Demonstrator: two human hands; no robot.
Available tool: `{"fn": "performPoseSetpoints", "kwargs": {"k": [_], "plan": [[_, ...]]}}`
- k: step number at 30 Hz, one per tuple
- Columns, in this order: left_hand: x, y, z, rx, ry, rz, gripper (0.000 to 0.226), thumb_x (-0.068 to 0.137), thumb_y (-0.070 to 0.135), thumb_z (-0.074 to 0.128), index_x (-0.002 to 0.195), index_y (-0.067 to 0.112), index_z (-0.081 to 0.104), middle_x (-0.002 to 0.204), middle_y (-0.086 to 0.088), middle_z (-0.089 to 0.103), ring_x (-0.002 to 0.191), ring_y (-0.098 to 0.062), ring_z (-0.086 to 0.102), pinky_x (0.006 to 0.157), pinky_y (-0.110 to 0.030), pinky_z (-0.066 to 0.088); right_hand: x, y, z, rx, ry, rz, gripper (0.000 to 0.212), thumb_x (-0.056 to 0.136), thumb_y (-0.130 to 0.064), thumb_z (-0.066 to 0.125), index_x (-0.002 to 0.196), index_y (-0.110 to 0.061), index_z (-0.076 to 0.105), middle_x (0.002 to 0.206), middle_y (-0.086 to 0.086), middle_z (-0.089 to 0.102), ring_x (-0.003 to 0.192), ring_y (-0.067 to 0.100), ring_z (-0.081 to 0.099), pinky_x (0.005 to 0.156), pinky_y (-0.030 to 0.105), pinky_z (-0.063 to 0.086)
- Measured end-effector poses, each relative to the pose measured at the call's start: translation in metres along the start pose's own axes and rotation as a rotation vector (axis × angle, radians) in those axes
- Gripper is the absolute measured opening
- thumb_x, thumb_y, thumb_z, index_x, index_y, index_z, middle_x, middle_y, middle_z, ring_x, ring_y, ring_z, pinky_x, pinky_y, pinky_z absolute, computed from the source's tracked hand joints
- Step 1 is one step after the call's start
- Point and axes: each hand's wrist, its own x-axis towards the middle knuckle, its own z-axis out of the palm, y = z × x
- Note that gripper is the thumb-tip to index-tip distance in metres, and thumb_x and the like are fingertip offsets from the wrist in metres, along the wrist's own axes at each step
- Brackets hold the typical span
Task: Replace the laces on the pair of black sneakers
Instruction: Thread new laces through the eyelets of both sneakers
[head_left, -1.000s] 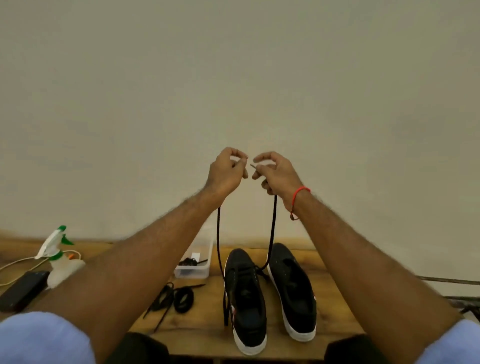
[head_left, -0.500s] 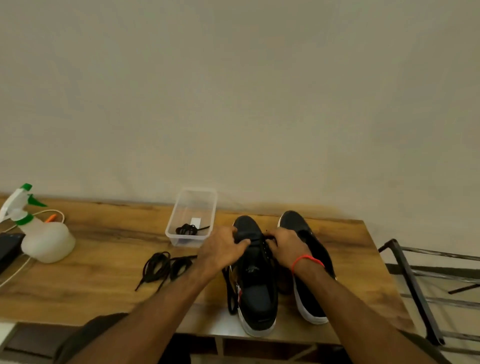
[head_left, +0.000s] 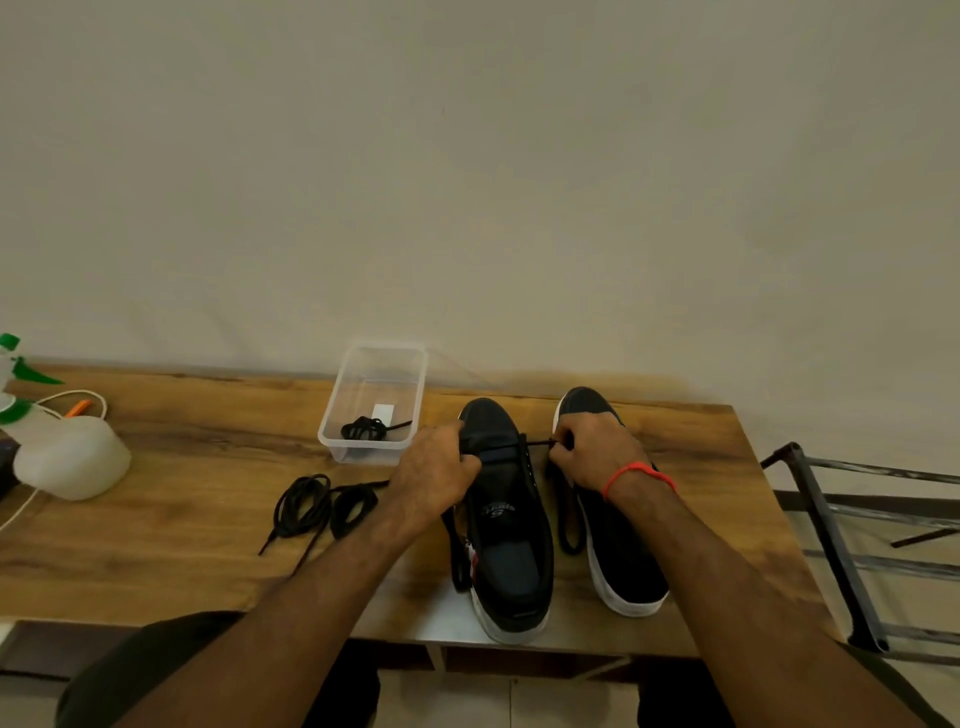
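The right hand (head_left: 589, 451) pinches the black lace (head_left: 537, 443) just past the right edge of the left sneaker (head_left: 506, 525), fingers curled tight around the strand, which runs taut across the lowest eyelets near the toe. The left hand (head_left: 434, 475) curls over the opposite edge of the same shoe, its fingertips closed on the other side of the lace at the eyelet row. A red thread bracelet (head_left: 636, 475) circles the right wrist.

Half a second ago both hands sat closer together over the tongue; now they have drawn apart to either side of the shoe. A second ago they were raised well above the table, holding the lace ends up with both strands hanging down to the shoe.

Loose loops of the lace trail along both flanks of the left sneaker, one dropping between the two shoes. The right sneaker (head_left: 618, 551) stands just beside it, parallel, toe toward the wall, partly under the right wrist. Both rest on the wooden table (head_left: 197, 519) near its front edge.

To the left of the left hand lie coiled black laces (head_left: 322, 506) on the wood. Behind them stands a clear plastic box (head_left: 374, 400) with another bundled lace (head_left: 363, 428) inside. A spray bottle (head_left: 62, 452) sits at the far left, and a metal rack (head_left: 836, 540) stands off the table's right end.
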Motion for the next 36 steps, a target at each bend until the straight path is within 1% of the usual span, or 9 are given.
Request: {"fn": "performPoseSetpoints", "kwargs": {"k": [7,10,13,15,17,19,21,29,36], "plan": [[0.004,-0.001,0.007,-0.018,0.010,0.042,0.028,0.094,0.018,0.063,0.122,0.016,0.063,0.105,-0.001,0.063,0.092,-0.012,0.060,0.065,-0.019,0.042,0.000,0.017,-0.003,0.205,0.099,0.093,0.017,0.084,-0.021,0.067,0.074,-0.014,0.056,0.071,0.002,0.057,0.073,0.020,0.053,0.051,0.024,0.032],[0.006,-0.003,0.012,-0.011,0.027,0.089,0.025,0.096,0.022,0.061,0.120,0.018,0.066,0.109,-0.001,0.062,0.097,-0.012,0.058,0.072,-0.020,0.045,0.002,0.016,-0.003,0.227,0.097,0.001,0.009,0.091,-0.022,0.065,0.087,-0.015,0.068,0.086,0.003,0.067,0.086,0.019,0.061,0.067,0.024,0.041],[0.007,0.000,0.011,-0.017,0.041,0.142,0.024,0.103,0.028,0.052,0.115,0.015,0.068,0.109,-0.003,0.064,0.102,-0.015,0.058,0.090,-0.036,0.053,0.001,0.011,-0.004,0.319,0.091,-0.069,0.020,0.100,-0.021,0.058,0.111,-0.015,0.073,0.107,-0.001,0.071,0.104,0.014,0.062,0.088,0.020,0.044],[0.008,0.009,0.002,-0.102,0.074,0.187,0.032,0.107,0.023,0.046,0.103,0.005,0.072,0.096,-0.005,0.068,0.090,-0.017,0.059,0.089,-0.042,0.051,-0.002,0.003,-0.010,0.486,0.141,-0.081,0.022,0.101,-0.012,0.054,0.113,-0.016,0.073,0.109,-0.003,0.073,0.108,0.011,0.064,0.094,0.020,0.045],[0.004,0.022,-0.020,-0.274,0.120,0.203,0.030,0.107,0.017,0.046,0.110,0.005,0.074,0.094,-0.002,0.070,0.079,-0.014,0.061,0.077,-0.028,0.053,-0.007,-0.006,-0.021,0.695,0.221,-0.123,0.024,0.100,-0.006,0.054,0.109,-0.022,0.070,0.098,-0.005,0.076,0.093,0.007,0.067,0.085,0.023,0.051],[-0.002,0.037,-0.047,-0.477,0.190,0.181,0.025,0.105,0.015,0.053,0.121,0.015,0.072,0.095,0.004,0.072,0.074,-0.007,0.064,0.064,-0.017,0.052,-0.015,-0.017,-0.041,0.876,0.253,-0.168,0.025,0.099,-0.006,0.057,0.115,-0.024,0.065,0.090,-0.003,0.077,0.071,0.008,0.062,0.067,0.022,0.052],[-0.009,0.054,-0.076,-0.659,0.246,0.183,0.025,0.101,0.012,0.059,0.122,0.018,0.073,0.096,0.003,0.074,0.079,-0.007,0.069,0.069,-0.023,0.058,-0.023,-0.030,-0.068,1.037,0.269,-0.197,0.024,0.098,-0.006,0.059,0.118,-0.018,0.065,0.091,0.001,0.077,0.066,0.014,0.060,0.063,0.026,0.053],[-0.043,0.150,-0.202,-0.831,0.428,0.415,0.013,0.096,0.027,0.070,0.107,0.022,0.076,0.094,0.006,0.077,0.088,-0.012,0.073,0.081,-0.037,0.062,-0.062,-0.092,-0.211,1.375,0.422,-0.379,0.011,0.098,-0.013,0.063,0.106,-0.008,0.069,0.100,0.013,0.075,0.082,0.024,0.068,0.078,0.040,0.062],[-0.072,0.209,-0.275,-0.842,0.511,0.504,0.014,0.091,0.030,0.076,0.105,0.030,0.074,0.100,0.010,0.076,0.089,-0.008,0.074,0.080,-0.041,0.062,-0.087,-0.132,-0.303,1.340,0.503,-0.439,0.009,0.094,-0.018,0.068,0.101,-0.016,0.074,0.093,0.003,0.072,0.087,0.019,0.067,0.082,0.042,0.061]]}}
